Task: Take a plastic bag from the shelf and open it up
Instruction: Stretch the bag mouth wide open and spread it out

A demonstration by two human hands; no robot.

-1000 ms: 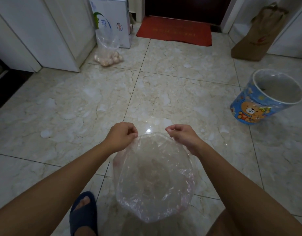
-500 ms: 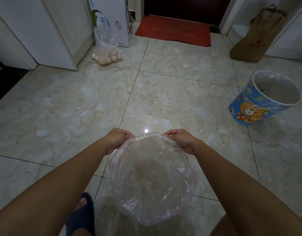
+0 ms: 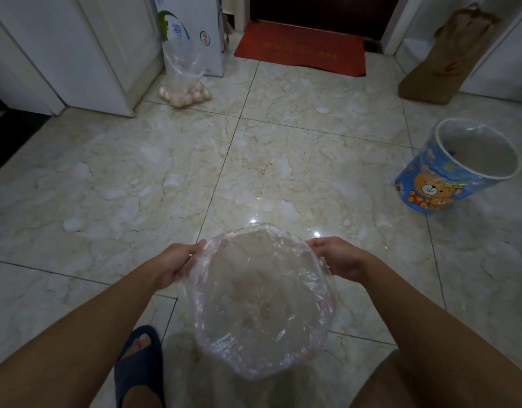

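A clear plastic bag (image 3: 259, 304) with a faint pink tint hangs in front of me over the tiled floor, its mouth spread into a wide round opening facing up. My left hand (image 3: 177, 265) pinches the left side of the rim. My right hand (image 3: 339, 260) pinches the right side. The bag's body sags below the rim and looks empty. No shelf shows in this view.
A blue bin (image 3: 456, 169) with a bear print and a clear liner stands at the right. A bag of eggs (image 3: 184, 91) leans on a white carton (image 3: 195, 33) at the back left. A red doormat (image 3: 301, 48), a brown paper bag (image 3: 442, 60), and my slippered foot (image 3: 137, 366) are visible.
My hands have moved apart and a little lower, stretching the bag's mouth from a narrow gap into a wide round opening. The bin and floor items stay put.
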